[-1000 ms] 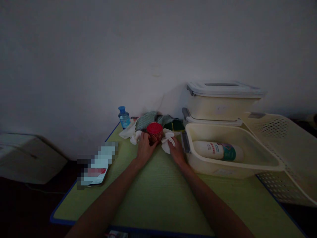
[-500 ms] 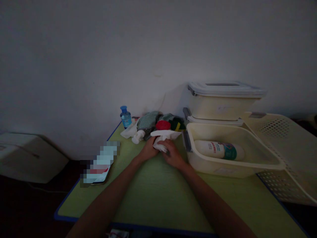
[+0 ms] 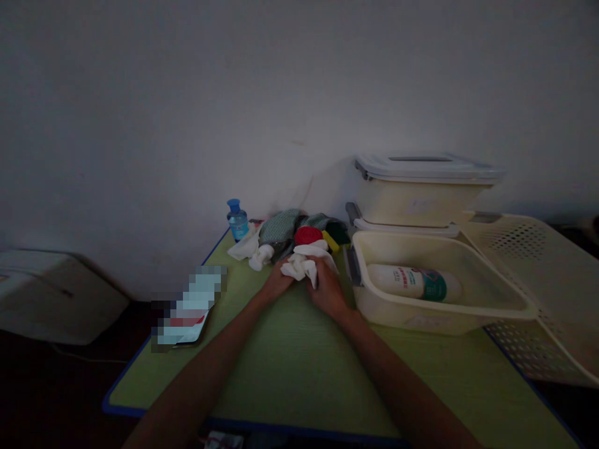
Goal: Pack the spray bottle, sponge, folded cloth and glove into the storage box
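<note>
Both hands meet at the far middle of a green table [image 3: 290, 368]. My left hand [image 3: 276, 284] and my right hand [image 3: 327, 288] are closed on a crumpled white cloth [image 3: 302, 265], which bunches up between them. A red-lidded jar [image 3: 307, 236] stands just behind the cloth, mostly hidden by it. The scene is dim.
A small blue bottle [image 3: 237, 219], more white cloth [image 3: 250, 249] and a green cloth [image 3: 281, 226] lie by the wall. Right of my hands is an open cream tub [image 3: 444, 312] holding a lying white bottle [image 3: 412, 282], lidded boxes [image 3: 421, 187] behind it, a perforated basket [image 3: 552, 287] beyond. A blurred flat item [image 3: 189, 305] lies at left.
My left hand let go of the red jar and joined the right on the white cloth. The cloth was spread, then gathered into a bunch.
</note>
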`<state>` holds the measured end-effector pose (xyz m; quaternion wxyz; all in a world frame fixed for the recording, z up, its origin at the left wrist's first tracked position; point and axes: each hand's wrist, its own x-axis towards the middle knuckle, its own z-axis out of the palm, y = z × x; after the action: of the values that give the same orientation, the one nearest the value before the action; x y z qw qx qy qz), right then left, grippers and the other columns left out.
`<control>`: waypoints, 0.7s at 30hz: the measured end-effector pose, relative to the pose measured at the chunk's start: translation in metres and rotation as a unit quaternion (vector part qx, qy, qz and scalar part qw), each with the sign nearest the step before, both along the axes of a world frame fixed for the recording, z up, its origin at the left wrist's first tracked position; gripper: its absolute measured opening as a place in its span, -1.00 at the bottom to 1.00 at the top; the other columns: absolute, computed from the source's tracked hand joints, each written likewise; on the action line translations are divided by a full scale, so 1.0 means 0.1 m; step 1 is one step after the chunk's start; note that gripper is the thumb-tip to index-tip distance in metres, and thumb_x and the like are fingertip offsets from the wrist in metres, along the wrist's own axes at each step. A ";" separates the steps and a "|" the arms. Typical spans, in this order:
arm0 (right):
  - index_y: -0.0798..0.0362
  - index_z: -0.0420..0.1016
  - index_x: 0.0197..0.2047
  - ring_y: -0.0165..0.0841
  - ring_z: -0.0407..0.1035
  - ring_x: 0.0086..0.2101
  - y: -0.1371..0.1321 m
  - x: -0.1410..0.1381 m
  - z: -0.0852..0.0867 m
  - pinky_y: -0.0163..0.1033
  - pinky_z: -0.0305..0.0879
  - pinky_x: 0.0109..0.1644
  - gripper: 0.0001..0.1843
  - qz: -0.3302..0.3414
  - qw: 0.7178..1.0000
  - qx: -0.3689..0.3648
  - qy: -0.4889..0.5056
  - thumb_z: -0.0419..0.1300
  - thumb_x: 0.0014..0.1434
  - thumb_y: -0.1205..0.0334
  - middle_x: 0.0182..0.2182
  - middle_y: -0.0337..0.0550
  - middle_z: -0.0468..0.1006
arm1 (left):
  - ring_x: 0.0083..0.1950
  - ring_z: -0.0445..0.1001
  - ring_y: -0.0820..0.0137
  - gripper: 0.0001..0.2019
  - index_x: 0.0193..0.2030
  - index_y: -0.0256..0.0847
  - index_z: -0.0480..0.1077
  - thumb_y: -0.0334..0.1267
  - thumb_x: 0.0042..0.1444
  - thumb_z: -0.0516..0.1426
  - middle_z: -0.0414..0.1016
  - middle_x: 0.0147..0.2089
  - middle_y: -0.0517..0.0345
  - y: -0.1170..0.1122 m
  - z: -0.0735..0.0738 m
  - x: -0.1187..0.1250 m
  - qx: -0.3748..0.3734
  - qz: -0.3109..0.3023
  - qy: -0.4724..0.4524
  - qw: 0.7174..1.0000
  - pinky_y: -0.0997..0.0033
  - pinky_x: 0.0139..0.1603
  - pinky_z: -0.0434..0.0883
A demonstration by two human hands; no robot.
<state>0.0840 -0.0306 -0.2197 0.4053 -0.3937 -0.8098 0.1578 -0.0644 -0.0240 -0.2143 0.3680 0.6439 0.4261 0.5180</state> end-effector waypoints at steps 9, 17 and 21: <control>0.06 0.31 -0.22 -0.26 0.26 -0.12 -0.02 -0.01 0.06 -0.11 0.26 -0.03 -0.85 -0.068 0.997 -0.024 0.011 0.06 0.09 0.26 -0.17 -0.07 0.27 | -0.13 0.46 0.24 -0.69 -0.25 -0.28 0.42 -0.11 -0.10 0.14 0.53 -0.25 0.03 0.02 -0.08 0.00 -0.061 0.106 -0.110 0.986 0.24 -0.04 0.37; 0.06 0.33 -0.27 -0.32 0.31 -0.18 -0.07 -0.02 0.12 -0.21 0.26 -0.09 -0.87 -0.082 0.995 -0.060 0.012 0.06 0.06 0.32 -0.21 -0.09 0.34 | -0.13 0.47 0.21 -0.65 -0.30 -0.29 0.43 -0.05 -0.14 0.18 0.54 -0.29 0.03 0.01 -0.03 0.04 -0.078 0.154 -0.164 0.971 0.25 -0.07 0.39; 0.04 0.29 -0.36 -0.35 0.32 -0.34 -0.03 0.01 0.09 -0.27 0.26 -0.31 -0.95 -0.123 0.988 -0.086 0.023 0.04 0.04 0.34 -0.36 -0.13 0.39 | -0.12 0.47 0.25 -0.63 -0.22 -0.29 0.39 -0.05 -0.11 0.15 0.51 -0.18 -0.01 0.05 -0.04 -0.01 -0.081 0.196 -0.200 0.957 0.24 -0.07 0.38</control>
<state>0.0849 -0.0340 -0.2110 0.4049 -0.5202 -0.7289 0.1847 -0.0654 -0.0190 -0.2188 0.3880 0.3991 0.5025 0.6616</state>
